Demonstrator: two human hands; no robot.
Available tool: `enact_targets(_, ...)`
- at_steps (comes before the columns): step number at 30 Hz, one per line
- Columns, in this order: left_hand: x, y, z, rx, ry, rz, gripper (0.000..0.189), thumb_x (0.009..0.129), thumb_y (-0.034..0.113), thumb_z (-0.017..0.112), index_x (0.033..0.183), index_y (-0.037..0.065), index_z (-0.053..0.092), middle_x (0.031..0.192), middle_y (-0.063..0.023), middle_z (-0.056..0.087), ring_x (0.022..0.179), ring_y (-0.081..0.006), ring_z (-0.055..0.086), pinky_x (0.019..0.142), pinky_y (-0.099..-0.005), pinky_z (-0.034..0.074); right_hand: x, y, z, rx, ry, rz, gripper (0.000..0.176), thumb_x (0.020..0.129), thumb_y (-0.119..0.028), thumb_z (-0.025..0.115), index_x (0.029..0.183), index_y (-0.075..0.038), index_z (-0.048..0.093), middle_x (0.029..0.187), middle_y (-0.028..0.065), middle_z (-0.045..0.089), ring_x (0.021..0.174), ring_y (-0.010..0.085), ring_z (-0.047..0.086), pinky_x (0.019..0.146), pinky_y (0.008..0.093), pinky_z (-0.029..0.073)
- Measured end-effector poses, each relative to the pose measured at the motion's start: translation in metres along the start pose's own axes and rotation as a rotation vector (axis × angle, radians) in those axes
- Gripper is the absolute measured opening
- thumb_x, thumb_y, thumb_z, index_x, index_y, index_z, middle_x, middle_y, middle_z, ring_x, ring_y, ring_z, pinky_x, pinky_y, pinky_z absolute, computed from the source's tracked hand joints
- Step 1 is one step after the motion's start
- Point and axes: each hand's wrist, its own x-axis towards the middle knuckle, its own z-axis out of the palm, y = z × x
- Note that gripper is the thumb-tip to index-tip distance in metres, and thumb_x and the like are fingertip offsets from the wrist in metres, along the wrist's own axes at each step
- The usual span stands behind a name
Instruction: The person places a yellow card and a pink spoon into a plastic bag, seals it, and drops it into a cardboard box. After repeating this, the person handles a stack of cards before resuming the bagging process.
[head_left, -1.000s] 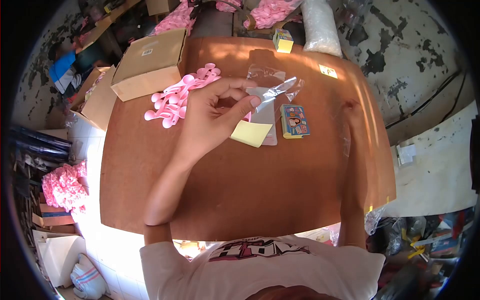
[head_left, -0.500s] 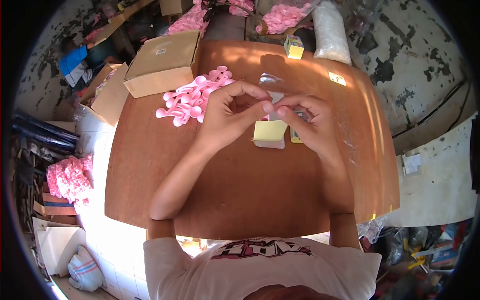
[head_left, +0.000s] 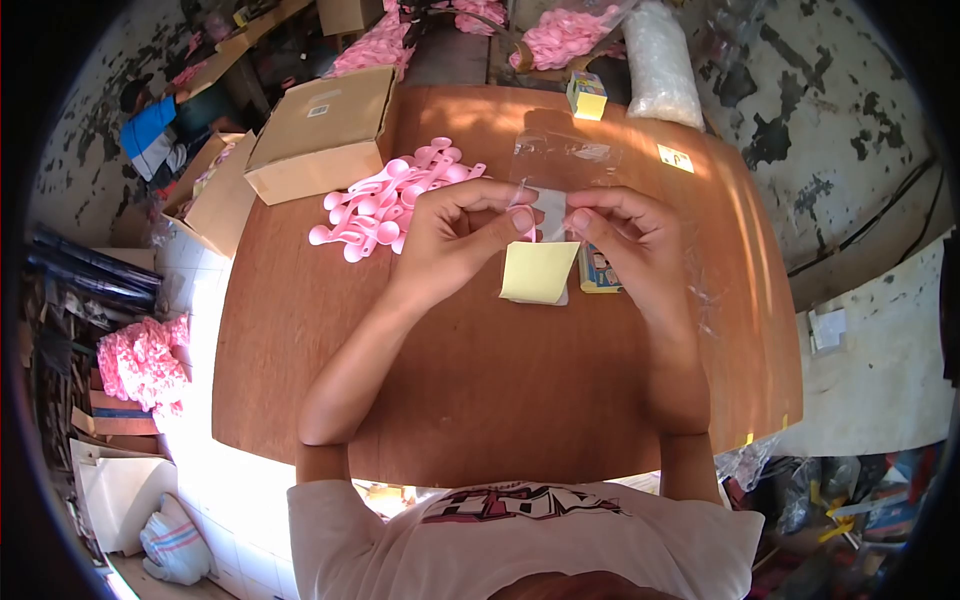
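My left hand [head_left: 455,235] & right hand [head_left: 625,245] each pinch the top of a clear bag [head_left: 550,208] w/ a yellow card [head_left: 538,272]. It hangs between them over the table [head_left: 480,380], pink spoons [head_left: 385,205] just left.

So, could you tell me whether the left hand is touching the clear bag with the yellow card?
Touching. The head view shows the left hand pinching the top edge of the clear bag between thumb and forefinger, with no gap.
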Motion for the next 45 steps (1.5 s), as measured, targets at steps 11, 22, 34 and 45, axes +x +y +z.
enact_targets(11,0.0,0.004,-0.001,-0.054,0.018,-0.002,0.022,0.094,0.003,0.06,0.115,-0.002,0.066,0.1,-0.0115,0.071,0.088,-0.0153,0.069,0.071,-0.0279,0.061,-0.001,0.002,-0.005,0.015,-0.011,-0.083,0.013,0.092,0.0,0.063,0.101,0.004,0.071,0.092,0.0102,0.071,0.079,0.0107,0.066,0.068,0.0238,0.054)
enact_targets(22,-0.001,-0.006,-0.012,-0.081,-0.042,0.097,0.018,0.093,-0.004,0.057,0.105,-0.002,0.069,0.099,-0.0111,0.07,0.09,-0.0175,0.069,0.073,-0.0307,0.062,0.001,0.006,-0.014,0.077,-0.137,-0.208,0.019,0.089,0.011,0.056,0.097,0.004,0.072,0.094,0.011,0.071,0.079,0.0121,0.065,0.069,0.0244,0.053)
enact_targets(34,-0.003,-0.002,-0.017,-0.228,-0.127,0.056,0.017,0.093,-0.002,0.055,0.103,-0.004,0.068,0.103,-0.0133,0.069,0.093,-0.019,0.068,0.075,-0.0315,0.061,-0.003,0.0,-0.016,-0.029,-0.167,-0.219,0.025,0.085,0.014,0.051,0.099,0.005,0.071,0.097,0.0124,0.07,0.084,0.0126,0.065,0.072,0.0237,0.053)
enact_targets(45,0.0,0.017,-0.018,0.085,-0.166,0.016,0.028,0.084,-0.009,0.069,0.111,-0.005,0.063,0.109,-0.0137,0.067,0.091,-0.0157,0.068,0.08,-0.0251,0.057,-0.005,-0.003,-0.004,-0.142,-0.069,-0.227,0.022,0.075,0.004,0.079,0.095,0.005,0.07,0.096,0.0106,0.068,0.083,0.0122,0.067,0.067,0.023,0.056)
